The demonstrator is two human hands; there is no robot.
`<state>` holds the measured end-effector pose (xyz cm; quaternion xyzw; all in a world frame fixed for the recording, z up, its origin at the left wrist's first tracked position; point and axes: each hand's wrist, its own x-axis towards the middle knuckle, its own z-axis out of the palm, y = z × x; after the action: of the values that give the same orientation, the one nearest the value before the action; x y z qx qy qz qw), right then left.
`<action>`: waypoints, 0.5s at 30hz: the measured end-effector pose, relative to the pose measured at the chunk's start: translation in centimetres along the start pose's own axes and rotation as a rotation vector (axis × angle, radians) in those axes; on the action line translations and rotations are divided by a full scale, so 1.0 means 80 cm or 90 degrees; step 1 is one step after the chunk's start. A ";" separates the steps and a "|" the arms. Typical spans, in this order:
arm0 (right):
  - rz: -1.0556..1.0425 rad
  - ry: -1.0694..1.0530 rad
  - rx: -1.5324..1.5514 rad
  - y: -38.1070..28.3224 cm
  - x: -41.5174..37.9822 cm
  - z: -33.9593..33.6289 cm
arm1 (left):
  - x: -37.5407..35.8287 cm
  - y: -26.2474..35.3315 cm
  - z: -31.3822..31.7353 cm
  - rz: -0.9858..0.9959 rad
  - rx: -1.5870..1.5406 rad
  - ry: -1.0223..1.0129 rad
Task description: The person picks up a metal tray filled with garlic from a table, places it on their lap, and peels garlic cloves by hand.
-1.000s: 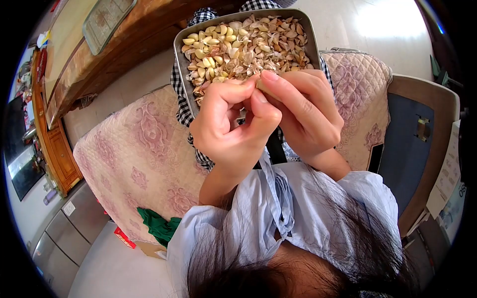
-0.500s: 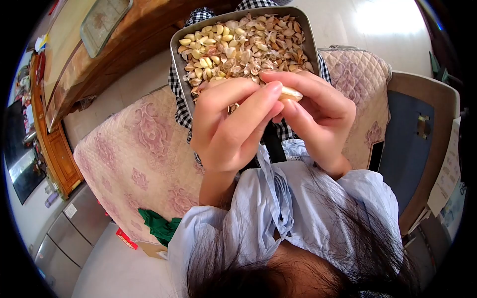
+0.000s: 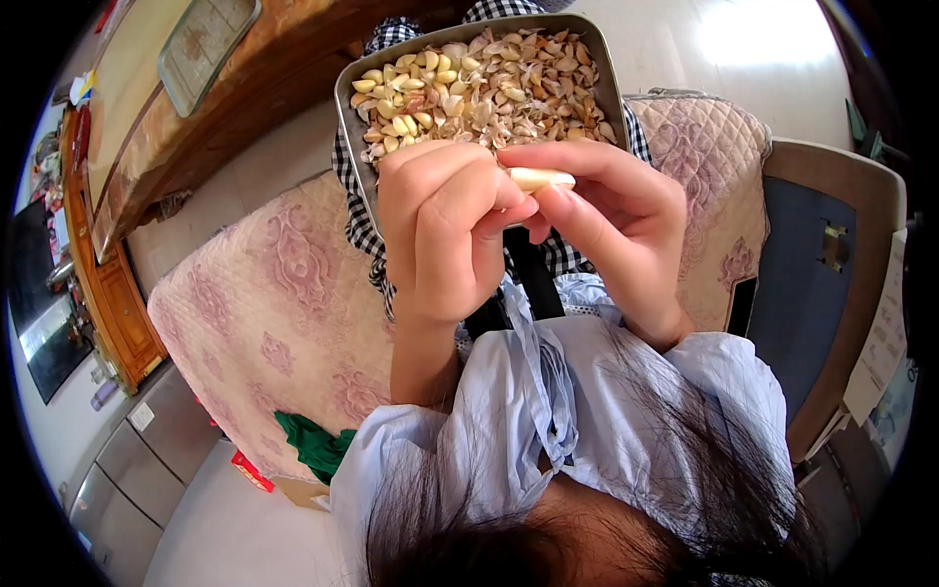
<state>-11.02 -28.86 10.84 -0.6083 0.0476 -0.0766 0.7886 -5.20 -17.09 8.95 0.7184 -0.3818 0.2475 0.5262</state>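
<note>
A pale garlic clove [image 3: 541,179] lies between the thumb and fingers of my right hand [image 3: 626,215], which is closed on it in a pinch. At the clove's left end, my left hand [image 3: 440,230] has its fingertips pressed together against it; any bit of skin between them is hidden. Just beyond both hands, a metal tray [image 3: 614,88] rests across my lap. Peeled cloves [image 3: 391,98] lie on its left side. Loose skins [image 3: 489,122] fill the middle, and unpeeled cloves [image 3: 577,83] are on the right.
Under me is a quilted, patterned seat cover [image 3: 264,284]. A green cloth [image 3: 313,445] lies on its left edge. To the left stands a wooden table [image 3: 127,117] bearing another tray [image 3: 205,49]. A blue-panelled chair [image 3: 802,284] is at the right.
The clove has shifted slightly left and up and shows a paler surface. My left fingers have curled in, and its thumb has drawn back from the clove's top.
</note>
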 end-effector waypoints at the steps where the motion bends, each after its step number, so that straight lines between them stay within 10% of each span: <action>1: 0.057 0.014 0.132 0.003 -0.001 0.003 | 0.000 0.000 0.000 0.007 0.013 -0.012; 15: 0.117 -0.006 0.236 0.027 0.019 -0.011 | -0.006 0.001 0.003 0.107 0.165 -0.136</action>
<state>-9.57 -29.46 8.54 -0.4459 0.0840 -0.0088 0.8911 -5.55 -17.14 8.54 0.7682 -0.4592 0.2598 0.3627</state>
